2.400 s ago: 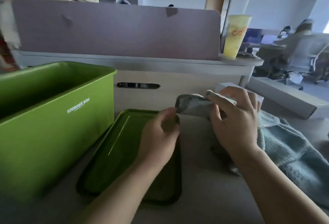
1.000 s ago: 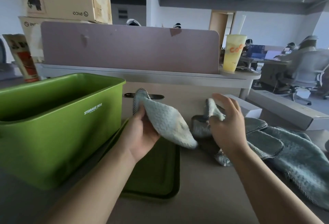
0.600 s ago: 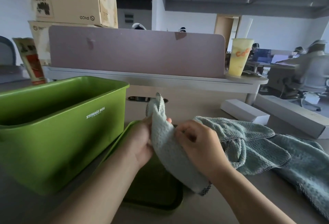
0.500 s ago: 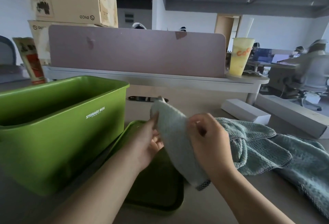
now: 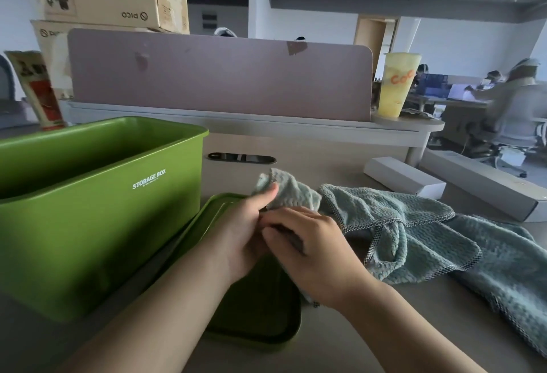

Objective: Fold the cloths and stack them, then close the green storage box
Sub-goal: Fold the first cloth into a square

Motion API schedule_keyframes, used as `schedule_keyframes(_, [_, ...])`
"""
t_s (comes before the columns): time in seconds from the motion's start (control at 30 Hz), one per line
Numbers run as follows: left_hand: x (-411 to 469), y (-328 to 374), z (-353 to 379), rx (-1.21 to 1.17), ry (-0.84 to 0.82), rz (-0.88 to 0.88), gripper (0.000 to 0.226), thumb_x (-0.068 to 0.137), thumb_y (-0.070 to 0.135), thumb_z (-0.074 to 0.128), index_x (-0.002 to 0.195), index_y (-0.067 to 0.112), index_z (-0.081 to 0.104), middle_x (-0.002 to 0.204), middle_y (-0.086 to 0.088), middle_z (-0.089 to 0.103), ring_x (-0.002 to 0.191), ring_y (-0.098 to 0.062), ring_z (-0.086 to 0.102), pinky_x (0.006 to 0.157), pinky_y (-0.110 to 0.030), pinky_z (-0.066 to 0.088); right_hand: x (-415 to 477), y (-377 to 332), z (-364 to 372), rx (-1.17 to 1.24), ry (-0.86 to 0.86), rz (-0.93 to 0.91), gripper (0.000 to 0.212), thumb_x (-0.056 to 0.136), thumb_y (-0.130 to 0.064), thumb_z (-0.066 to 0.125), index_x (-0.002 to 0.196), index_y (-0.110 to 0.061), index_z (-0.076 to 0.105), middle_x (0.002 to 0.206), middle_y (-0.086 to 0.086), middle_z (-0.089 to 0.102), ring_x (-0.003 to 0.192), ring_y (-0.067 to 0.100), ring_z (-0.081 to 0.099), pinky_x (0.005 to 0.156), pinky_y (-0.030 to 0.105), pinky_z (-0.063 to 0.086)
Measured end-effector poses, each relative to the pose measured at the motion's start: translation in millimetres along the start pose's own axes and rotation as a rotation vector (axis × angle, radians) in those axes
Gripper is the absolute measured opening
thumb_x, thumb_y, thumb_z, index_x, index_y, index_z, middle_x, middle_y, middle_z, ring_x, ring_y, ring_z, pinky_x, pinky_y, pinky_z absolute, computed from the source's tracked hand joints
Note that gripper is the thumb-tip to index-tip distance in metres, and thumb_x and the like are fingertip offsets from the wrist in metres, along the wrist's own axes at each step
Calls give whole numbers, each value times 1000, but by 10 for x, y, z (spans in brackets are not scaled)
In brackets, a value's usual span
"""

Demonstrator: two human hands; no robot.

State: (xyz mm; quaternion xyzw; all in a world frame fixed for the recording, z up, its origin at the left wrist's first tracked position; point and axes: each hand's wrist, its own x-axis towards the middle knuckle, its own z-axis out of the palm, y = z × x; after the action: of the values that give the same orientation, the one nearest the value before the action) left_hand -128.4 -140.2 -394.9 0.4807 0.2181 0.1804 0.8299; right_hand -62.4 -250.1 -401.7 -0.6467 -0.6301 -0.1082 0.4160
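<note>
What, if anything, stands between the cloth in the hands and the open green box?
Nothing visible does. The left hand and right hand grip the small pale teal terry cloth just right of the green plastic storage box, whose top is open. Its flat green lid lies under the hands, not over the box.

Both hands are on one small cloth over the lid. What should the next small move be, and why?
Probably finish this fold: bring the edges of the small teal cloth together and flatten it. It is bunched between the left hand and right hand above the green lid; other cloths lie unfolded to the right, and the green storage box stands open.
</note>
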Motion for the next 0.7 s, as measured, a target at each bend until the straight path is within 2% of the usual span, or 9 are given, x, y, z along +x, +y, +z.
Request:
schedule_keyframes(0.07, [32,17,-40,-50,65,78,38,92,34,54,107,2,69,110,-17,70,96,-28,69,94,-42,50,4,51,10,1,124,62,19,86,-26,53,92,-19,69,84,-6,70,79,8,62,71,21,47])
schedule_keyframes(0.13, [33,35,-61,-98,78,124,36,93,33,52,112,7,67,110,-15,71,100,-28,69,93,-43,50,25,116,7,-33,230,151,14,85,-22,57,91,-19,68,83,-7,67,76,5,60,67,10,42])
schedule_keyframes(0.23, [13,41,-48,-130,40,148,39,95,36,47,117,10,65,111,-15,71,103,-29,68,90,-43,49,41,184,-5,-5,248,296,7,87,-23,64,93,-23,65,90,-11,63,79,0,58,68,5,38])
schedule_keyframes(0.33, [-5,44,-30,-176,0,150,41,96,37,44,120,10,63,114,-16,70,106,-30,66,92,-43,49,41,194,-39,87,263,410,14,85,-33,66,97,-29,60,95,-13,65,88,3,62,78,21,49])
schedule_keyframes(0.4, [-2,47,-36,-214,-29,146,40,96,33,41,118,9,65,114,-18,69,104,-31,67,90,-43,49,33,165,-62,160,227,464,27,82,-39,67,104,-24,61,99,-12,66,92,1,62,82,27,52])
schedule_keyframes(0.5, [-10,53,-46,-228,-63,154,39,95,25,38,106,5,70,104,-18,73,88,-28,71,80,-40,51,29,116,-76,194,131,479,49,77,-44,71,117,-20,56,107,-11,64,98,1,60,83,21,50])
schedule_keyframes(0.6, [-31,65,2,-107,-18,196,32,94,15,39,99,5,69,94,-17,74,81,-26,71,76,-37,53,37,102,-84,20,140,411,37,80,-36,71,112,-21,59,90,-16,59,84,1,56,70,7,39])
schedule_keyframes(0.67, [-42,94,24,-2,38,263,30,91,4,41,103,6,68,95,-16,74,85,-27,70,78,-35,55,59,107,-142,-74,207,360,9,87,-25,63,87,-17,66,67,-12,57,64,5,51,59,8,34])
schedule_keyframes(0.7, [-46,109,32,26,40,289,32,90,0,41,105,7,68,98,-15,74,88,-27,71,77,-34,56,68,135,-175,-96,230,366,16,89,-21,59,76,-14,64,59,-7,56,59,9,49,56,11,33])
